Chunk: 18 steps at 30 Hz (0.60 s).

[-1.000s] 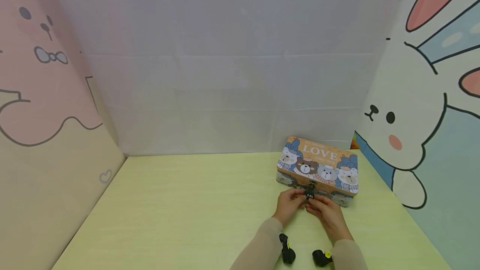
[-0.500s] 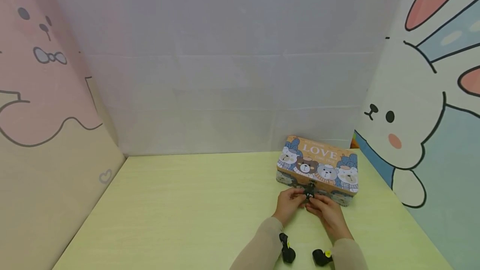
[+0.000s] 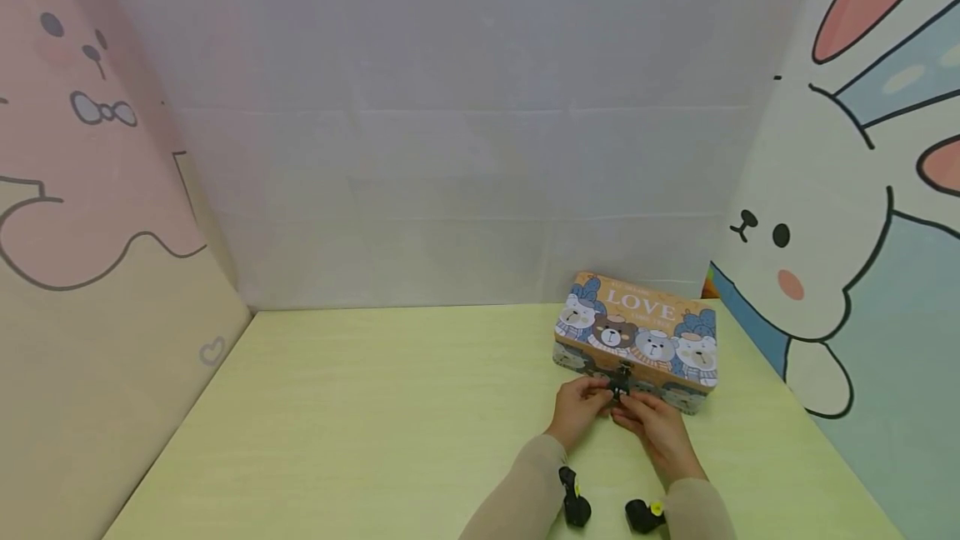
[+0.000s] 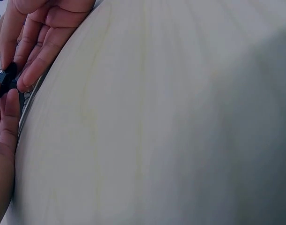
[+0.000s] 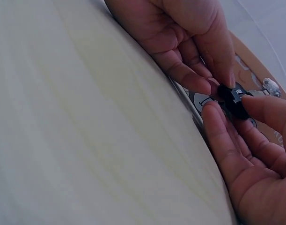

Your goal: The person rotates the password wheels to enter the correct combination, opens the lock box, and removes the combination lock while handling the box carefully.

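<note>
A rectangular tin box (image 3: 645, 332) with printed bears and the word LOVE sits at the right rear of the table, lid down. At its front, by the metal clasp (image 5: 271, 87), is a small black combination padlock (image 3: 619, 385) with white marks on its dials. My left hand (image 3: 577, 412) pinches the padlock from the left, thumb and fingertips on it. From the other side my right hand (image 3: 660, 428) grips it too, its thumb on the padlock (image 5: 236, 100) in the right wrist view. Fingers partly hide the padlock, so its shackle is unclear.
The pale yellow-green table (image 3: 337, 415) stretches left of the box. A white cloth (image 3: 465, 132) hangs behind it, and cartoon-printed panels flank both sides. Black wrist cameras with yellow parts (image 3: 576, 508) sit by both sleeves.
The box and both hands stay in place. Any finger movement on the padlock is too small to tell.
</note>
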### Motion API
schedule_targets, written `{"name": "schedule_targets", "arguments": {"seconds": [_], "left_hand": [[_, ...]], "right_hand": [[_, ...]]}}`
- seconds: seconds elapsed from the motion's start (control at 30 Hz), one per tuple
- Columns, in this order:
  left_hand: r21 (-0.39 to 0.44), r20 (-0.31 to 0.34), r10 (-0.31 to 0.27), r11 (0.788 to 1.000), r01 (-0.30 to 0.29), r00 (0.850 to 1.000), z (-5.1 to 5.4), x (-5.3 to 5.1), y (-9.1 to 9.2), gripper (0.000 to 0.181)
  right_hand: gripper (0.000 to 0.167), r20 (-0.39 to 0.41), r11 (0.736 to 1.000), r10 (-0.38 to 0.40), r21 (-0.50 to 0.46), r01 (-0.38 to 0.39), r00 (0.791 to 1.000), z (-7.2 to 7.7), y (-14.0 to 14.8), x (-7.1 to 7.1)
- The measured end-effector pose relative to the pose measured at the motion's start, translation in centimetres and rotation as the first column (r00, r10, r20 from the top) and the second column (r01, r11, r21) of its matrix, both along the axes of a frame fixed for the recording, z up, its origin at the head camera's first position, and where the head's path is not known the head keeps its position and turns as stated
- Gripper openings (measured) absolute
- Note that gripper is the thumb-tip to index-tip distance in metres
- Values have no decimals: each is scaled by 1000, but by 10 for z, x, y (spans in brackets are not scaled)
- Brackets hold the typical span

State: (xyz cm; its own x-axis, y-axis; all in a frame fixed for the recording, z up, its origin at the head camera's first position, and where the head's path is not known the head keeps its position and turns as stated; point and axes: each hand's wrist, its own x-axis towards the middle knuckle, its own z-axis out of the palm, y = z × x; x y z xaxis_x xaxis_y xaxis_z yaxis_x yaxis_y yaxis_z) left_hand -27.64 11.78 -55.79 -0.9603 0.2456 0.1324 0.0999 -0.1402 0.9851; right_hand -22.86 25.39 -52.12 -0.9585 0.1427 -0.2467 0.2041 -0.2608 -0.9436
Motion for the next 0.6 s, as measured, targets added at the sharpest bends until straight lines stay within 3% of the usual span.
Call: {"name": "schedule_targets", "arguments": {"seconds": [0.1,0.6], "left_hand": [[-8,-4,0,1000,0,1000,1,0,0,18],[-19,6,12,1000,-12,1000,2,1,0,19]], "right_hand": [[17,0,1000,-6,-10,6,1000,0,1,-1],[18,3,1000,10,-15,-10,1000,0,1,0]]}}
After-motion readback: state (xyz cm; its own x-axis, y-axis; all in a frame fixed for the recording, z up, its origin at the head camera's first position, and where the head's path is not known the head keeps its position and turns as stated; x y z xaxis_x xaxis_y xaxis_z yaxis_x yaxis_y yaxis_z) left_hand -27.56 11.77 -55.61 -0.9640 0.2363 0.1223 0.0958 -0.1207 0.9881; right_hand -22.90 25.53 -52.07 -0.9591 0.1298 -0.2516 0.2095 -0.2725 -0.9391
